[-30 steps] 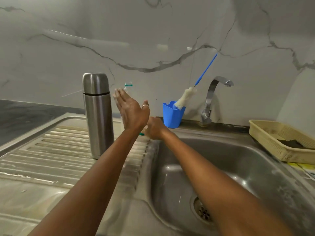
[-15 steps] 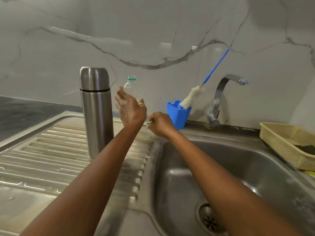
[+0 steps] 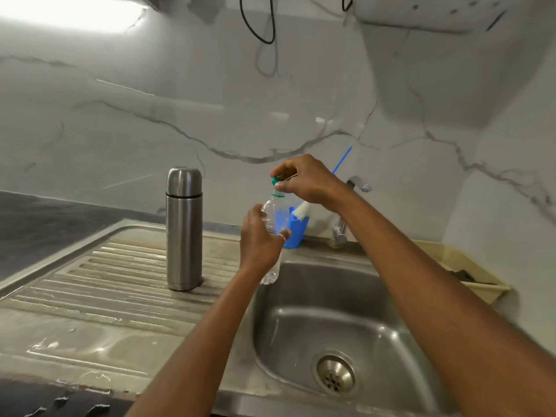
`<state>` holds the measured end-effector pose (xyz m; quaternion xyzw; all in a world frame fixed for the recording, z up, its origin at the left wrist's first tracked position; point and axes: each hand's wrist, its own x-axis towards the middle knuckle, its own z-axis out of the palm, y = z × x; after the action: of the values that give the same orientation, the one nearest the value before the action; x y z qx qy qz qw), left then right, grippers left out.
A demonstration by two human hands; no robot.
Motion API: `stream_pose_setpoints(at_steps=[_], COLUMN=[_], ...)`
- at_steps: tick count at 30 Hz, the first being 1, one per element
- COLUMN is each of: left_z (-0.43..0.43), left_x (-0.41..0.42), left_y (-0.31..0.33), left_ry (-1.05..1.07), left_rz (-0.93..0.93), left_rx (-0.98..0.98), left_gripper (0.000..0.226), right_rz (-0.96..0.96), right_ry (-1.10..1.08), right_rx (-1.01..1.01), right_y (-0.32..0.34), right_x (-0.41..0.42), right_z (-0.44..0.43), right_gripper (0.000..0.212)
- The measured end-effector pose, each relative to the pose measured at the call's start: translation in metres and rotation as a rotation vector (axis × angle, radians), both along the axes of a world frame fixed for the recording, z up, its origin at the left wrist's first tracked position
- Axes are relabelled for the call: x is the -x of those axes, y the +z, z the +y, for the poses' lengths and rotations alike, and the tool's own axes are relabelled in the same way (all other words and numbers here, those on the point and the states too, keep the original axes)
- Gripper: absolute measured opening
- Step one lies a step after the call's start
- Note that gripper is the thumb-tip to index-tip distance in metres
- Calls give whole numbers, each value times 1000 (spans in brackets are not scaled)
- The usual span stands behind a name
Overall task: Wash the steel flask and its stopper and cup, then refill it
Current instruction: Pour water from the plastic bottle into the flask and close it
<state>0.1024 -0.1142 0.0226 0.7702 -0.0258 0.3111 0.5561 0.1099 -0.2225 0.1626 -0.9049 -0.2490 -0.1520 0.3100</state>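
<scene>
Raised since 0.5 s ago, my left hand (image 3: 260,242) now grips the body of a clear plastic bottle (image 3: 272,218), tilted, above the sink (image 3: 331,296) rim. My right hand (image 3: 304,183) pinches its green cap (image 3: 274,181) at the mouth. Bottle contents: I cannot tell. The steel flask (image 3: 184,228) stands upright on the drainboard (image 3: 105,281), cup on, left of my hands, untouched. The blue holder (image 3: 296,236) contains 1 white brush (image 3: 302,210), partly behind the bottle. The tap (image 3: 359,185) is mostly hidden by my right wrist. The yellow basket (image 3: 445,254) holds something dark, cut off by my forearm.
</scene>
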Motion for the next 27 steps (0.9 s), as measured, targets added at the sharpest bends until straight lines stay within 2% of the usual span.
stream_pose_setpoints(at_steps=[5, 10, 15, 27], left_z=[-18, -36, -37, -34], left_x=[21, 23, 16, 14], left_y=[-19, -49, -57, -63], left_ry=[-85, -138, -178, -237], left_rz=[2, 15, -10, -36], left_rx=[56, 100, 53, 4], left_gripper=[60, 56, 60, 59], right_rz=[87, 201, 158, 140], right_ry=[-26, -38, -11, -31], right_rx=[316, 451, 399, 518], right_y=[7, -7, -22, -28], right_x=[15, 18, 7, 7], right_z=[-10, -29, -38, -43], right_gripper=[32, 30, 32, 27])
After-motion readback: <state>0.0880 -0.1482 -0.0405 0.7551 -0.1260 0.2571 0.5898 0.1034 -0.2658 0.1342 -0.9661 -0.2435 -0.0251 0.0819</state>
